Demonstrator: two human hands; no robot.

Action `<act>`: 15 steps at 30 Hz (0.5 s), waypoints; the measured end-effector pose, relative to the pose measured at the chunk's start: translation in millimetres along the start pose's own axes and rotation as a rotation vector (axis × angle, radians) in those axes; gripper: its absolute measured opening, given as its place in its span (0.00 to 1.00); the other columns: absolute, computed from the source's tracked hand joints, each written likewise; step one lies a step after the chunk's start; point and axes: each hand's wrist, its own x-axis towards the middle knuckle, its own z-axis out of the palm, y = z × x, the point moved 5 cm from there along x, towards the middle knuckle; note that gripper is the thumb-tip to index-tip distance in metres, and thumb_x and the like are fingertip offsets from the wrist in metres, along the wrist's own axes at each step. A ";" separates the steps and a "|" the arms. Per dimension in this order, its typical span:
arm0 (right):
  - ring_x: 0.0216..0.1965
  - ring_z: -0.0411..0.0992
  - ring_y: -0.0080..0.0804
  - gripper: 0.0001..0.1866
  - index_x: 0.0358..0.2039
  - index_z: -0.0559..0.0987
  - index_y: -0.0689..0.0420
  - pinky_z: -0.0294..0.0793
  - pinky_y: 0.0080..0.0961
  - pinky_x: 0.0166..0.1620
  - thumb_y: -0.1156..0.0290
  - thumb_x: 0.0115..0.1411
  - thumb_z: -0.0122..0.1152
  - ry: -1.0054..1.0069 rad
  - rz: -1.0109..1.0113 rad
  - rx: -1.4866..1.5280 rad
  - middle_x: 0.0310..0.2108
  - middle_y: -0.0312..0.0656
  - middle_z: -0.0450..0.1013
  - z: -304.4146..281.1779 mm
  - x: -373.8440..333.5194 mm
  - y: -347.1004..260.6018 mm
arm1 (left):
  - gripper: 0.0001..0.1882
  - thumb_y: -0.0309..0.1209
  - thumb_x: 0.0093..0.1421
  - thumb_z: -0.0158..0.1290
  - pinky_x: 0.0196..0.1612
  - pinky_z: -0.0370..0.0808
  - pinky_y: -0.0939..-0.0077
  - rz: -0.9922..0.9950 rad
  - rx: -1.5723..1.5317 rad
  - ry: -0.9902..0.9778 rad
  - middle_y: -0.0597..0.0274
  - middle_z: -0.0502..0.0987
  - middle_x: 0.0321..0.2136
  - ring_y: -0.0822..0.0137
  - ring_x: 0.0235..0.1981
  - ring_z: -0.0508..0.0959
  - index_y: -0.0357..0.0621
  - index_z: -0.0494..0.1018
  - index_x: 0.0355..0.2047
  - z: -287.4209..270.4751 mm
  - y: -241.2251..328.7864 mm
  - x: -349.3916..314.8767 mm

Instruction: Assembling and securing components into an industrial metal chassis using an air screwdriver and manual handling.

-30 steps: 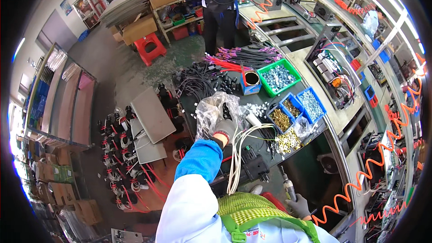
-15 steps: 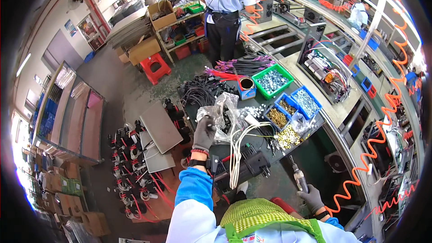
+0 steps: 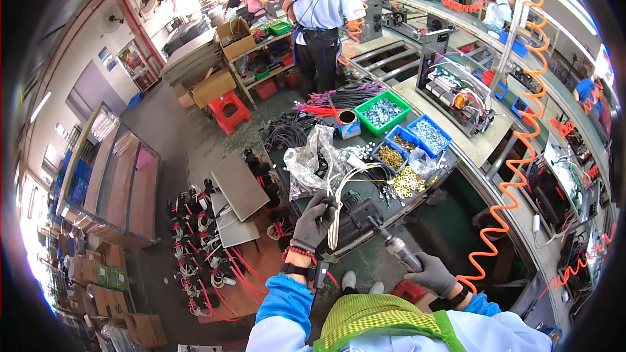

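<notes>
My left hand (image 3: 314,223), in a dark grey glove, is above the table's near edge with its fingers curled together. Whatever is pinched in them is too small and dark to name. Right beside the fingertips hangs a bundle of white cables (image 3: 335,221). My right hand (image 3: 432,275), gloved too, grips a pneumatic screwdriver (image 3: 403,252), its bit pointing up and left toward a black housing (image 3: 360,214) at the table edge. A clear plastic bag (image 3: 305,166) with dark small parts lies beyond my left hand.
Blue bins (image 3: 430,135) of screws, a green bin (image 3: 381,113) and loose brass-coloured parts (image 3: 408,184) stand on the table. An orange coiled hose (image 3: 502,221) runs at the right. Several wired black units (image 3: 195,248) lie at left. A co-worker (image 3: 319,19) stands ahead.
My left hand has left the plastic bag and come back toward me, beside the white cables. My right hand has brought the screwdriver up and leftward, close to the black housing.
</notes>
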 end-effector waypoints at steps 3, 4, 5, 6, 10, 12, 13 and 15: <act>0.34 0.72 0.25 0.26 0.43 0.76 0.61 0.72 0.25 0.40 0.60 0.48 0.73 -0.027 0.012 -0.041 0.32 0.39 0.75 14.0 -10.8 -12.9 | 0.19 0.18 0.63 0.47 0.42 0.80 0.80 -0.023 0.043 0.012 0.50 0.76 0.42 0.66 0.40 0.78 0.36 0.66 0.55 5.9 -4.5 -21.4; 0.34 0.72 0.25 0.26 0.43 0.76 0.61 0.72 0.25 0.40 0.60 0.48 0.73 -0.040 0.019 0.002 0.32 0.40 0.75 18.3 -14.5 -13.7 | 0.19 0.18 0.63 0.47 0.42 0.80 0.80 -0.034 0.040 0.017 0.50 0.76 0.42 0.66 0.40 0.78 0.36 0.66 0.55 7.3 -6.9 -24.7; 0.34 0.72 0.26 0.25 0.43 0.76 0.61 0.72 0.26 0.41 0.59 0.48 0.72 -0.036 -0.001 -0.036 0.32 0.40 0.75 22.7 -15.2 -17.0 | 0.19 0.20 0.64 0.47 0.38 0.79 0.83 -0.037 0.217 0.058 0.53 0.76 0.41 0.70 0.37 0.77 0.39 0.67 0.56 6.8 -5.8 -29.3; 0.34 0.72 0.28 0.25 0.42 0.76 0.61 0.73 0.28 0.40 0.58 0.49 0.72 -0.009 -0.004 -0.039 0.32 0.42 0.75 27.1 -17.2 -22.1 | 0.18 0.22 0.66 0.47 0.35 0.77 0.86 -0.053 0.392 0.095 0.57 0.76 0.41 0.74 0.34 0.76 0.41 0.68 0.56 11.6 -6.9 -33.3; 0.33 0.72 0.33 0.26 0.42 0.76 0.61 0.72 0.31 0.40 0.59 0.48 0.72 -0.034 -0.105 -0.089 0.31 0.47 0.74 47.9 -15.3 -21.8 | 0.18 0.43 0.69 0.48 0.20 0.67 0.93 -0.113 0.347 0.173 0.60 0.77 0.36 0.79 0.25 0.71 0.42 0.71 0.48 8.7 -4.2 -45.9; 0.32 0.72 0.32 0.25 0.41 0.76 0.61 0.72 0.31 0.39 0.60 0.47 0.73 0.011 -0.122 -0.101 0.30 0.46 0.74 63.3 -21.4 -29.5 | 0.19 0.44 0.69 0.48 0.20 0.67 0.93 -0.134 0.331 0.149 0.60 0.77 0.37 0.80 0.24 0.72 0.41 0.71 0.49 0.4 -3.7 -53.4; 0.32 0.72 0.31 0.25 0.41 0.76 0.61 0.72 0.31 0.39 0.60 0.47 0.73 -0.005 -0.067 -0.072 0.30 0.46 0.74 73.1 -23.7 -29.7 | 0.19 0.44 0.69 0.47 0.19 0.67 0.93 -0.156 0.314 0.172 0.58 0.77 0.37 0.80 0.23 0.72 0.41 0.71 0.49 -3.6 -3.6 -58.6; 0.33 0.73 0.32 0.25 0.41 0.76 0.61 0.72 0.31 0.39 0.59 0.48 0.72 -0.059 -0.003 -0.069 0.30 0.46 0.74 91.7 -27.1 -31.4 | 0.19 0.44 0.70 0.46 0.19 0.67 0.93 -0.189 0.298 0.165 0.57 0.79 0.36 0.80 0.22 0.73 0.41 0.72 0.48 -16.6 -1.1 -68.4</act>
